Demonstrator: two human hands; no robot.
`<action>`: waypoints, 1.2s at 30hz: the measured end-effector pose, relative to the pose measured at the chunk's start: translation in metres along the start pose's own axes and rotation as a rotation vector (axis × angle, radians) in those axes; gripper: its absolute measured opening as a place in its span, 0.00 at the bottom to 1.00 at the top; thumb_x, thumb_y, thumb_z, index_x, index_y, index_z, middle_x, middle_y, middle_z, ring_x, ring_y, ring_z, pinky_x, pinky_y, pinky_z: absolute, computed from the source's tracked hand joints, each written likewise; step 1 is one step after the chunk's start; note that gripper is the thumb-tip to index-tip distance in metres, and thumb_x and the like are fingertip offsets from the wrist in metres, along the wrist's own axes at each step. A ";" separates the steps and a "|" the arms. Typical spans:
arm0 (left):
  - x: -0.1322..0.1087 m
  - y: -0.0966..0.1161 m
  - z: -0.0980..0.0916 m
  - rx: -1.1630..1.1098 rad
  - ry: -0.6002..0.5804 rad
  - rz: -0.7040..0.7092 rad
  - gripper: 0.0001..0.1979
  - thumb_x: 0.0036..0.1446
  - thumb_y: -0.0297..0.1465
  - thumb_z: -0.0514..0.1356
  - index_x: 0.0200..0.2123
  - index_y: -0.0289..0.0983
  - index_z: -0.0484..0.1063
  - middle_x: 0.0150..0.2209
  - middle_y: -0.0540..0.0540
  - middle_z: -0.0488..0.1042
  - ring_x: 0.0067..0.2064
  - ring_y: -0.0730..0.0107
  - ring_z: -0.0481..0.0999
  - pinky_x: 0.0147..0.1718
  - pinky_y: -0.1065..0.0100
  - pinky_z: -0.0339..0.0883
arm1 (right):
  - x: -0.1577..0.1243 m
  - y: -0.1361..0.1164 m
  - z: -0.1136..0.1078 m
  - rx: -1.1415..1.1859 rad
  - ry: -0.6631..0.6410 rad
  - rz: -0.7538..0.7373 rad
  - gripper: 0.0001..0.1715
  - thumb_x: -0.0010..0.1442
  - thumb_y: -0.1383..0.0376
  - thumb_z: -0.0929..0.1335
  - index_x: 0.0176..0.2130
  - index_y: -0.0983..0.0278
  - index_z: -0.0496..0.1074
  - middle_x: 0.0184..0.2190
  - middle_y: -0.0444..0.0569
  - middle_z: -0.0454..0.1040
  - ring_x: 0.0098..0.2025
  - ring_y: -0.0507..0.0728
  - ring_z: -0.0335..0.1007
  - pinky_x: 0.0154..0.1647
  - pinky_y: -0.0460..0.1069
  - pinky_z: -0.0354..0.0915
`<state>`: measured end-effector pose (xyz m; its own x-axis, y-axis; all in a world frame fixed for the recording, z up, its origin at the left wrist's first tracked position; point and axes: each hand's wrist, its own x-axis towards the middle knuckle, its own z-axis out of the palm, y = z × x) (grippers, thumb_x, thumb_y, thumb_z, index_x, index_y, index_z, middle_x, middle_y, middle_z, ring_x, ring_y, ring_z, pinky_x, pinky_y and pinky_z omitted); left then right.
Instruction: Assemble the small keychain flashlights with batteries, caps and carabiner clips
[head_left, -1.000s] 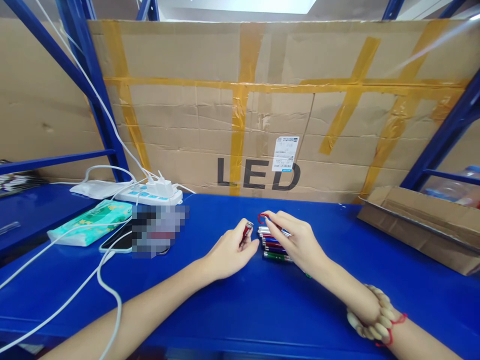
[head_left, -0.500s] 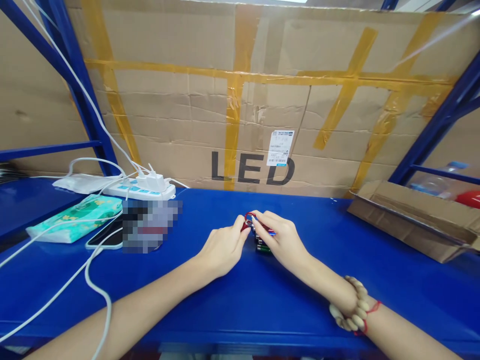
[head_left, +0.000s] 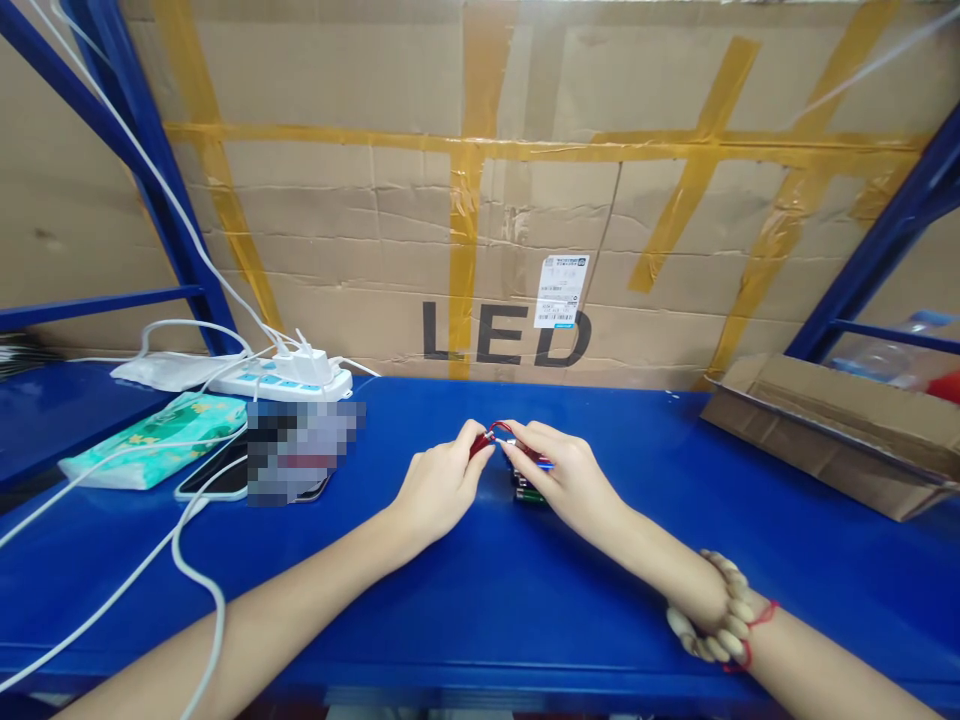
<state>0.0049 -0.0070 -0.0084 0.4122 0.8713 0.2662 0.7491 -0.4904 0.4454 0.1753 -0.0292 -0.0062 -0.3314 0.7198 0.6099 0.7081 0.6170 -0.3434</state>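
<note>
Over the middle of the blue tabletop (head_left: 420,620), my left hand (head_left: 439,480) is closed in a pinch on a small red metallic tube (head_left: 480,443) with a silver end. A thin red curved loop (head_left: 501,427) runs from near that end to the fingers of my right hand (head_left: 562,465), which pinch it. Something silver and blue also shows at the right fingertips; I cannot make out what. Below and partly behind my right hand lie several small shiny tubes, among them a green tube (head_left: 529,495); the hand hides much of them.
At left are a white power strip (head_left: 277,382) with plugs and loose white cables, a green tissue pack (head_left: 154,440), a phone (head_left: 217,470) and a blurred-out patch. An open cardboard box (head_left: 817,440) stands at right. A large taped carton (head_left: 337,240) forms the back.
My left hand has drawn slightly left, and more of the red tube and its silver end shows between the hands. The view has shifted a little.
</note>
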 end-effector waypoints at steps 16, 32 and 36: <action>0.002 -0.008 0.008 -0.448 0.008 0.371 0.05 0.58 0.29 0.52 0.38 0.39 0.57 0.38 0.47 0.66 0.40 0.68 0.69 0.40 0.66 0.65 | 0.000 -0.009 0.001 0.293 -0.151 0.226 0.29 0.61 0.54 0.62 0.58 0.60 0.57 0.31 0.44 0.72 0.30 0.53 0.69 0.34 0.48 0.66; -0.003 0.002 -0.003 -0.698 0.131 0.178 0.07 0.57 0.33 0.53 0.39 0.39 0.58 0.36 0.49 0.63 0.33 0.73 0.64 0.34 0.69 0.59 | 0.001 -0.003 0.000 0.547 -0.179 0.330 0.20 0.58 0.55 0.65 0.46 0.64 0.70 0.32 0.48 0.75 0.28 0.53 0.71 0.30 0.48 0.68; 0.002 -0.002 -0.001 -0.778 0.140 0.010 0.07 0.60 0.35 0.48 0.39 0.39 0.59 0.37 0.49 0.64 0.33 0.73 0.64 0.36 0.68 0.58 | 0.000 0.001 0.003 0.430 -0.138 0.334 0.14 0.59 0.59 0.63 0.44 0.63 0.65 0.30 0.46 0.75 0.26 0.51 0.68 0.29 0.48 0.65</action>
<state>0.0040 -0.0044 -0.0082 0.3093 0.8822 0.3549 0.1467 -0.4130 0.8988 0.1740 -0.0277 -0.0085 -0.2314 0.9156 0.3288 0.4802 0.4015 -0.7799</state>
